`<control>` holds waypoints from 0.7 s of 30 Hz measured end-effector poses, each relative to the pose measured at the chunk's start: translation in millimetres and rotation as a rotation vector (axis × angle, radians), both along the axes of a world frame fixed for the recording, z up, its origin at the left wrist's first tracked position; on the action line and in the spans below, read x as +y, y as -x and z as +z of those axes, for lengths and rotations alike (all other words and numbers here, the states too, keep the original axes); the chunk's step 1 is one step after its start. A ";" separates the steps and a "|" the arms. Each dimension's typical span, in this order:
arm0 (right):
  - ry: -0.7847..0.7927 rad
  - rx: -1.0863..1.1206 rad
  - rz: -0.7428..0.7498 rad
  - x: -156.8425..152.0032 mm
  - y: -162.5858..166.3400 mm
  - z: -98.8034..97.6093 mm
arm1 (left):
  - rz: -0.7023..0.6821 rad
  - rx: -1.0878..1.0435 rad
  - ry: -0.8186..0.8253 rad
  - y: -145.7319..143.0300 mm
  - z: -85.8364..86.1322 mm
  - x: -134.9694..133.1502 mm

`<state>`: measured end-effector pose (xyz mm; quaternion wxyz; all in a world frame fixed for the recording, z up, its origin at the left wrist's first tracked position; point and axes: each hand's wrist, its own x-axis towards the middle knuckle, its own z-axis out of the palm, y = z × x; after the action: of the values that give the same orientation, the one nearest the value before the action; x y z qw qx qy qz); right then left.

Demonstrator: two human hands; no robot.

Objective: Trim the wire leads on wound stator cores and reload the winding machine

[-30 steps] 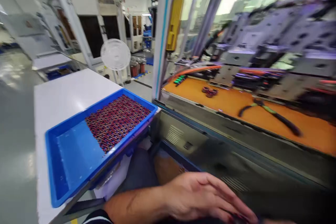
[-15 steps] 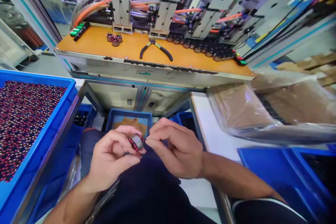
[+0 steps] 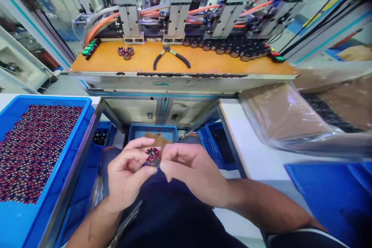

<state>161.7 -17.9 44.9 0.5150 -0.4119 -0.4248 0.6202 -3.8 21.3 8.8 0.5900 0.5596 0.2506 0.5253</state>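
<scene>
My left hand (image 3: 129, 174) holds a small round motor stator (image 3: 152, 155) between its thumb and fingers, above my lap. Dark slots and red copper windings face up on the stator, and its grey side shows below. My right hand (image 3: 188, 170) is pinched closed at the stator's right edge. A thin wire seems to run from the windings to those fingertips, though the fingers mostly cover it. Beneath the hands, a shallow blue tray (image 3: 133, 128) contains brown cardboard and a small reddish piece (image 3: 158, 135).
Pliers (image 3: 171, 57), a few stators (image 3: 126, 53) and a row of dark cylindrical parts (image 3: 221, 48) lie on the orange machine bench (image 3: 101, 62). A blue bin (image 3: 87, 104) of many stators stands left. Right is a plastic-lined carton (image 3: 273, 104).
The stator has turned, so its wound face now points upward instead of sideways. Both hands stay close together around it. The camera view has shifted slightly.
</scene>
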 end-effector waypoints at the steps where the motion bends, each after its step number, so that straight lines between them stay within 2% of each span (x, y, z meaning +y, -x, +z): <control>1: 0.030 0.033 0.013 -0.1 0.4 -1.7 | -0.021 -0.018 0.017 0.2 -1.1 0.1; 7: 0.145 0.113 0.064 3.6 0.4 -8.9 | -0.062 -0.072 0.009 -2.2 -5.6 4.2; 12: 0.020 0.194 0.111 6.2 3.8 -18.2 | -0.089 -0.096 0.002 -4.6 -4.8 6.0; 14: -0.122 0.135 0.067 7.4 5.1 -21.5 | -0.111 -0.137 0.037 -7.3 -4.4 8.0; 16: -0.382 -0.046 -0.071 9.8 4.1 -23.1 | -0.094 -0.159 0.129 -11.0 -7.0 12.4; 19: -0.836 -0.487 -0.358 15.8 -3.3 -24.5 | 0.133 0.019 0.182 -14.3 -16.8 19.7; 21: -1.017 -0.752 -0.488 20.8 -10.8 -27.3 | 0.311 0.143 0.106 -11.8 -22.4 19.6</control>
<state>172.5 2.9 17.6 0.5872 -0.3903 -0.7088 0.0235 8.0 40.9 -13.6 0.5108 0.5182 0.4029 0.5552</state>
